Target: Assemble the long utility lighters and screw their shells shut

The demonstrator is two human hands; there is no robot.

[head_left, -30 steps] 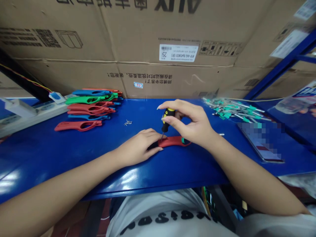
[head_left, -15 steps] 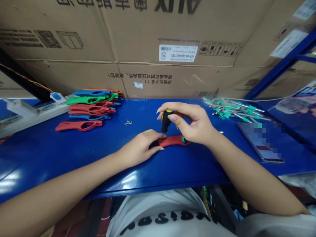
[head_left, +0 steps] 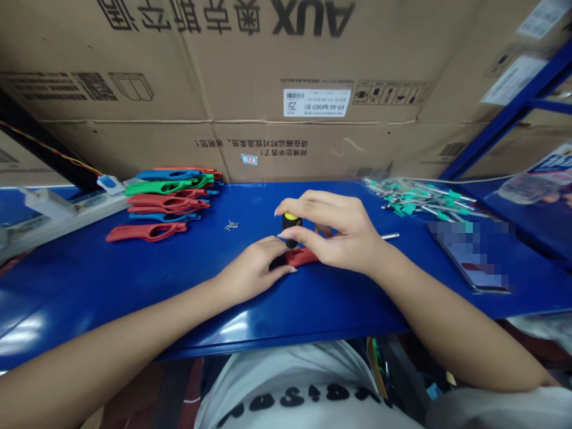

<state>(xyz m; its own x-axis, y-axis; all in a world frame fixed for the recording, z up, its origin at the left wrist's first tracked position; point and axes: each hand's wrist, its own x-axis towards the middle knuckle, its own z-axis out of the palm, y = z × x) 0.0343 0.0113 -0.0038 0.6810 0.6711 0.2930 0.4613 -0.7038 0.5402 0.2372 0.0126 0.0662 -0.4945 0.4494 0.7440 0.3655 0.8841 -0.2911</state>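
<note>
My right hand (head_left: 342, 232) grips a short screwdriver (head_left: 291, 225) with a black and yellow handle. The screwdriver stands nearly upright, its tip on a red lighter casing (head_left: 301, 257) that lies on the blue table. My left hand (head_left: 252, 268) holds the casing's left end between thumb and fingers. The casing's right part is hidden behind my right hand. A silver metal tube (head_left: 390, 236) pokes out to the right of that hand. Beyond my left hand lies a small pile of screws (head_left: 231, 225).
Several red, blue and green lighter casings (head_left: 167, 202) are stacked at the left, beside a white power strip (head_left: 96, 208). At the right are metal rods with green parts (head_left: 415, 199) and a phone (head_left: 469, 256). A large cardboard box (head_left: 250, 131) stands behind the table (head_left: 134, 286).
My right hand has tipped the screwdriver more upright and shifted slightly left, now covering the casing's right end. More of the metal tube shows. My left hand stays on the casing.
</note>
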